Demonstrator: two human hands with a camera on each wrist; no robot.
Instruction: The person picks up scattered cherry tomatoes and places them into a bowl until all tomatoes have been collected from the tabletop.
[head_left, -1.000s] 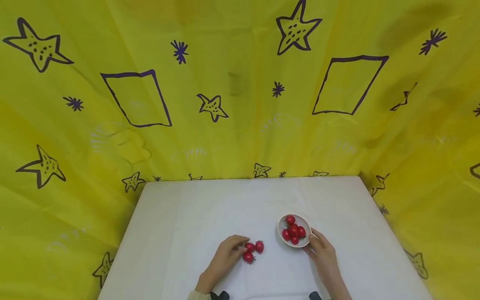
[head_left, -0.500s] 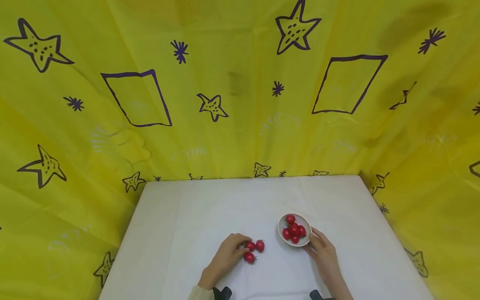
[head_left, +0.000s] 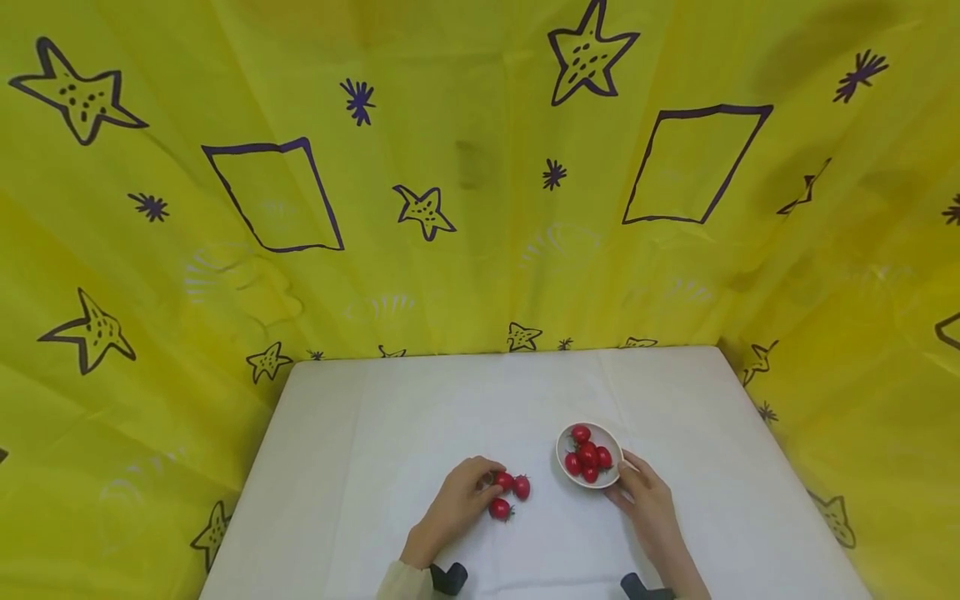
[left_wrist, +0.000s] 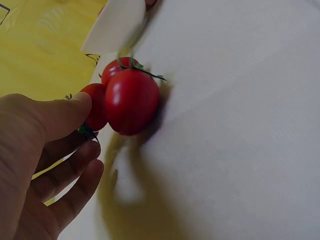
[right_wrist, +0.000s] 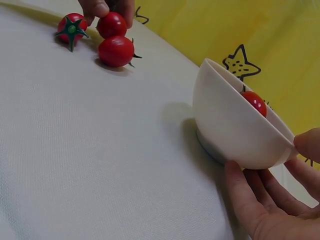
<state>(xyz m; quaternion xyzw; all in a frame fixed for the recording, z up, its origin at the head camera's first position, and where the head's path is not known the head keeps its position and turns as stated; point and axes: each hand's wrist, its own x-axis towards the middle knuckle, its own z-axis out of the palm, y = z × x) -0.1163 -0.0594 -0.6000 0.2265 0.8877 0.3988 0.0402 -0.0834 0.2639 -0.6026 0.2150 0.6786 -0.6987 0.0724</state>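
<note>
My left hand (head_left: 461, 500) pinches one cherry tomato (left_wrist: 95, 106) between thumb and fingers. Two more cherry tomatoes lie close by on the white-covered table: one to the right (head_left: 522, 487), one nearer the front (head_left: 500, 508). In the left wrist view the near one partly covers the others. My right hand (head_left: 647, 498) grips the rim and underside of a small white bowl (right_wrist: 235, 122), thumb at the rim and fingers beneath. Several red cherry tomatoes (head_left: 588, 454) sit inside it. From the right wrist camera the bowl looks tilted; whether its base touches the table I cannot tell.
The table (head_left: 420, 408) wears a white cloth. Behind it and on both sides hangs a yellow curtain (head_left: 480, 275) with dark drawn stars and frames. Dark wrist straps (head_left: 450, 578) show at both wrists.
My left hand has moved slightly away from me, and the pinched cherry tomato has shifted a little from the other two. The right hand and bowl look almost unchanged.
</note>
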